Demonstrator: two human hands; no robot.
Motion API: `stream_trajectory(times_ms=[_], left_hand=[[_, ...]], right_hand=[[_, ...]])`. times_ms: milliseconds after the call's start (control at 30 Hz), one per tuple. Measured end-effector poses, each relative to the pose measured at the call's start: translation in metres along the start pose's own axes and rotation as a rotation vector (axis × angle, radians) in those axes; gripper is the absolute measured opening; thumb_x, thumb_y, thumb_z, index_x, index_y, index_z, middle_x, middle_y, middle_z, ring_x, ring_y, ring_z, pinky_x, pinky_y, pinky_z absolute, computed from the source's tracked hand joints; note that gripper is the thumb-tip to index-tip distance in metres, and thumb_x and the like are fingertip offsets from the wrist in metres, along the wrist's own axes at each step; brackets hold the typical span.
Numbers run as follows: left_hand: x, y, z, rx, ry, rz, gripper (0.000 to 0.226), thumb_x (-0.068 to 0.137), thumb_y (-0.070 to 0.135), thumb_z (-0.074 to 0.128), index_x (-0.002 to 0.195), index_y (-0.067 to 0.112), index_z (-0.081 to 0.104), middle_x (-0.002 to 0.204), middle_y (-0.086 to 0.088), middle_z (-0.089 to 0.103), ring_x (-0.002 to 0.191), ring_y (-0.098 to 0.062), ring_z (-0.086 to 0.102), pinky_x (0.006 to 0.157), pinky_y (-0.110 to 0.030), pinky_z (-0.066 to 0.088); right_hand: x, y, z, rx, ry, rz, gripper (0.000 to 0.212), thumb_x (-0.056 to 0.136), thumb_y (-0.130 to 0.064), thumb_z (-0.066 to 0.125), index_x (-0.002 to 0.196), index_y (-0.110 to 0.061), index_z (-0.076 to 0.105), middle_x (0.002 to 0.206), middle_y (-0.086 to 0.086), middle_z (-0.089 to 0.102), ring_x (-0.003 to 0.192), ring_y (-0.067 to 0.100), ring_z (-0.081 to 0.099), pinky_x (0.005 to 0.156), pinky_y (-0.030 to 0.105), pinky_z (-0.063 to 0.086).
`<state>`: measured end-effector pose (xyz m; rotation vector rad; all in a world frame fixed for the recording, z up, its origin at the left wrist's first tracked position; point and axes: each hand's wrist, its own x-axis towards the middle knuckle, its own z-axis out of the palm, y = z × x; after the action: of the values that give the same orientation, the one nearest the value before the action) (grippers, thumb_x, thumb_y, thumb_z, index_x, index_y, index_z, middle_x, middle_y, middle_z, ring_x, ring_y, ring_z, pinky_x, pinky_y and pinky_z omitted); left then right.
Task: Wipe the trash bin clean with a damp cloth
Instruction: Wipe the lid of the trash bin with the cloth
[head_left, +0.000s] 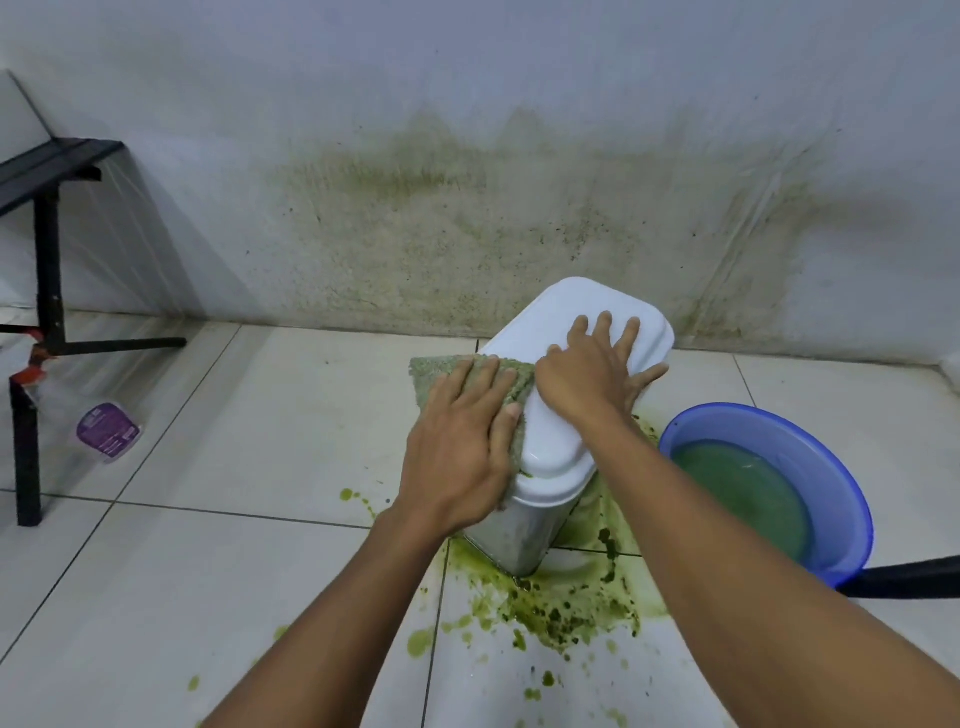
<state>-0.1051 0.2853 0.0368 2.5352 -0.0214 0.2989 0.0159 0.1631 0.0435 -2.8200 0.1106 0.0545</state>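
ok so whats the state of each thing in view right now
trash bin: upright, lid shut, green mess around its base
lid: closed, white, looks clean on top
cloth: green-stained, pressed against the lid's left edge
left hand: flat on the cloth
right hand: spread flat on the lid, bare
basin: holds greenish water
spray bottle: standing on the floor
floor: splattered green near the bin
wall: stained green

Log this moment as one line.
left hand: pressing cloth on bin lid | right hand: flat, steadying lid | basin: right
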Motion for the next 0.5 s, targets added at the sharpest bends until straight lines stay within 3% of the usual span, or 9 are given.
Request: stream_trajectory(times_ms=[67,133,200,367,500], left_hand=[[0.008,-0.006,-0.002,0.032,-0.038,0.008,0.058,0.103,0.046,0.023,0.157,0.030,0.036,0.167,0.011,0.026,0.156,-0.008,0.008,0.127,-0.038,0.014],[0.017,-0.010,-0.004,0.048,-0.068,0.024,0.059,0.102,0.047,0.022,0.158,0.032,0.035,0.167,0.013,0.024,0.156,-0.008,0.007,0.127,-0.037,0.015],[0.030,-0.015,-0.006,0.032,-0.096,0.035,0.060,0.101,0.049,0.022,0.158,0.034,0.035,0.167,0.014,0.023,0.156,-0.008,0.007,0.126,-0.038,0.018],[0.074,-0.038,-0.013,0.010,-0.169,-0.006,0.054,0.105,0.045,0.030,0.158,0.034,0.035,0.168,0.009,0.025,0.156,-0.016,0.015,0.124,-0.046,0.022],[0.067,-0.037,-0.021,0.044,-0.091,-0.125,0.048,0.109,0.038,0.038,0.157,0.032,0.038,0.166,0.009,0.030,0.152,-0.017,0.028,0.119,-0.039,0.025]], right_hand=[[0.012,0.016,-0.013,-0.099,-0.005,-0.204,0.063,0.102,-0.049,0.030,0.158,-0.019,0.023,0.169,0.002,0.007,0.155,0.024,-0.015,0.115,0.066,-0.014],[0.026,0.037,-0.024,-0.076,-0.090,-0.466,0.060,0.104,-0.051,0.029,0.159,-0.027,0.023,0.170,-0.001,0.007,0.155,0.017,-0.012,0.122,0.048,-0.013],[0.032,0.050,-0.026,-0.034,-0.146,-0.551,0.055,0.106,-0.050,0.029,0.158,-0.036,0.021,0.169,-0.004,0.005,0.156,0.013,-0.007,0.125,0.040,-0.011],[0.012,0.029,-0.009,-0.041,0.053,-0.273,0.053,0.105,-0.043,0.022,0.157,-0.036,0.026,0.169,-0.005,0.014,0.156,0.018,0.005,0.125,0.047,-0.004],[-0.023,0.010,0.002,-0.037,0.113,-0.070,0.056,0.104,-0.044,0.023,0.158,-0.032,0.022,0.169,-0.002,0.010,0.156,0.023,0.000,0.124,0.051,-0.009]])
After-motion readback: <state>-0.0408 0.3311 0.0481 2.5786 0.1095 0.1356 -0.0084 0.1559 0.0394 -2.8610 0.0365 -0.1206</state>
